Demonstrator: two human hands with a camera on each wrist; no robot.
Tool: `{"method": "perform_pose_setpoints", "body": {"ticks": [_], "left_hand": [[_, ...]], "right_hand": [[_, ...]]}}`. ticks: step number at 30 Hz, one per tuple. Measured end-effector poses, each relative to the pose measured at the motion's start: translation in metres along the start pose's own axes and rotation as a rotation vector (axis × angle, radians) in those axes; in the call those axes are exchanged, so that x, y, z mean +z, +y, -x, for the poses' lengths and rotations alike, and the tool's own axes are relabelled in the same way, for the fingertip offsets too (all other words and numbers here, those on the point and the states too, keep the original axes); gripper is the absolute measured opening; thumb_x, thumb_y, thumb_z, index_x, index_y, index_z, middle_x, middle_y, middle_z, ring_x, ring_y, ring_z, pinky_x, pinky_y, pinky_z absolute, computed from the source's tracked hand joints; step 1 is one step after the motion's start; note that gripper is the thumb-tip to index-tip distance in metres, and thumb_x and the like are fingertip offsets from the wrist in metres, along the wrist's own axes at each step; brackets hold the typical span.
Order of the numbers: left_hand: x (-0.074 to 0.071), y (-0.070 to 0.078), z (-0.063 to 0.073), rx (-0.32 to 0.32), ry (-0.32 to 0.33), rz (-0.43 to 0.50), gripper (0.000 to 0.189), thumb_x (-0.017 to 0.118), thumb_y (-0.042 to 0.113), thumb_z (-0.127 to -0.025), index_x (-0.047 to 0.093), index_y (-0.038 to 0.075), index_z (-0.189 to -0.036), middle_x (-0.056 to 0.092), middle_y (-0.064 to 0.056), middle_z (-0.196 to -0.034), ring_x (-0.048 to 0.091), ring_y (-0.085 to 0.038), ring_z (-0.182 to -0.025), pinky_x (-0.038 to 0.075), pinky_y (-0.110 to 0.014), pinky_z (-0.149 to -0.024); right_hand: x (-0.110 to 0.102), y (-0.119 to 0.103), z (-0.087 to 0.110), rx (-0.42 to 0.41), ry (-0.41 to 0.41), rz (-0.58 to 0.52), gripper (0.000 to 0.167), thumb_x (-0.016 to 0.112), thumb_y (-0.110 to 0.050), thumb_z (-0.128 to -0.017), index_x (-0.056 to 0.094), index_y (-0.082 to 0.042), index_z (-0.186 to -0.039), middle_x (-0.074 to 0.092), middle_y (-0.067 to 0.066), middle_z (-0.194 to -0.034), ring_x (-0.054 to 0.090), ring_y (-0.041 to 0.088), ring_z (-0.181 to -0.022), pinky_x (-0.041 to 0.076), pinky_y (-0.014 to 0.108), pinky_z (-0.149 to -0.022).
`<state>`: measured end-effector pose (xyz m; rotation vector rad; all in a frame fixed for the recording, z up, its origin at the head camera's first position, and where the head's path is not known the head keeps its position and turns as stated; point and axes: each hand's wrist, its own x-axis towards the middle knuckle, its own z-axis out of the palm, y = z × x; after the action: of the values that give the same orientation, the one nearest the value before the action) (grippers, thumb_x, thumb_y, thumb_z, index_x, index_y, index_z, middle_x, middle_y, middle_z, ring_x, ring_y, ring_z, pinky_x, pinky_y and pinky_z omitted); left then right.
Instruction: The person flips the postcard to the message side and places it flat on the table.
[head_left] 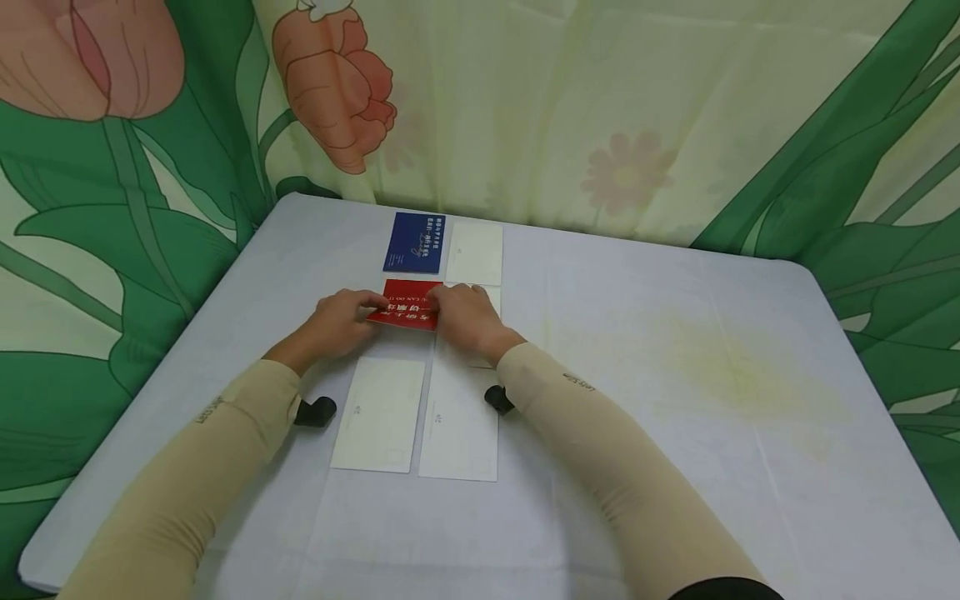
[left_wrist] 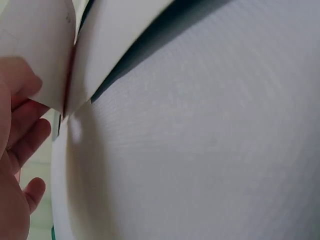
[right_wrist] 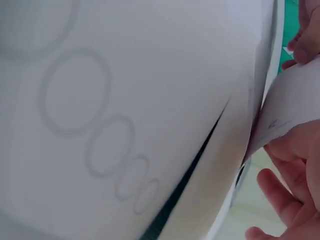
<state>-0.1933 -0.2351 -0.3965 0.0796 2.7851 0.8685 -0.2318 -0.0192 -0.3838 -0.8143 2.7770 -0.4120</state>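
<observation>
A red card [head_left: 406, 302] with white lettering is held between both hands, its near edge tilted up off the white-covered table. My left hand [head_left: 341, 327] pinches its left edge; in the left wrist view the thumb [left_wrist: 22, 75] lies on the card's white back [left_wrist: 42, 45], with fingers behind. My right hand [head_left: 468, 317] grips the right edge from the other side and hides part of a white card [head_left: 492, 295] beneath it. In the right wrist view the white back [right_wrist: 287, 107] bows slightly between the two hands.
Beyond the red card lie a blue card [head_left: 414, 242] with white writing and a white card [head_left: 475, 253]. Nearer are two more white cards, one on the left [head_left: 378, 417] and one on the right [head_left: 459, 433]. A patterned curtain [head_left: 570, 125] hangs behind the table [head_left: 675, 467].
</observation>
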Motion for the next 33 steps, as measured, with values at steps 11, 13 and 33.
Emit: {"method": "perform_pose_setpoints", "body": {"ticks": [11,13,33], "left_hand": [[-0.002,0.0,0.003,0.008,0.152,0.082,0.026,0.059,0.005,-0.098,0.062,0.003,-0.124,0.058,-0.018,-0.127,0.046,-0.036,-0.123,0.033,-0.057,-0.107],[-0.001,0.001,0.002,0.017,0.193,0.094,0.024,0.06,0.006,-0.098,0.062,0.002,-0.121,0.059,-0.019,-0.125,0.048,-0.037,-0.121,0.036,-0.055,-0.105],[-0.001,0.016,0.007,0.131,0.537,0.347,0.035,0.061,0.002,-0.097,0.04,-0.002,-0.125,0.06,-0.021,-0.105,0.059,-0.032,-0.096,0.048,-0.04,-0.086]], "right_hand": [[-0.002,0.002,0.001,-0.018,0.08,-0.158,0.036,0.055,-0.008,-0.099,0.058,-0.008,-0.134,0.067,0.006,-0.124,0.059,0.022,-0.112,0.045,0.035,-0.101],[-0.003,0.003,0.0,-0.024,0.113,-0.192,0.033,0.056,-0.009,-0.1,0.058,-0.006,-0.133,0.067,0.007,-0.124,0.06,0.022,-0.113,0.045,0.034,-0.1],[-0.01,-0.008,0.006,-0.031,0.413,-0.588,0.022,0.057,-0.007,-0.099,0.048,-0.001,-0.118,0.065,0.013,-0.108,0.064,0.022,-0.099,0.054,0.029,-0.086]]}}
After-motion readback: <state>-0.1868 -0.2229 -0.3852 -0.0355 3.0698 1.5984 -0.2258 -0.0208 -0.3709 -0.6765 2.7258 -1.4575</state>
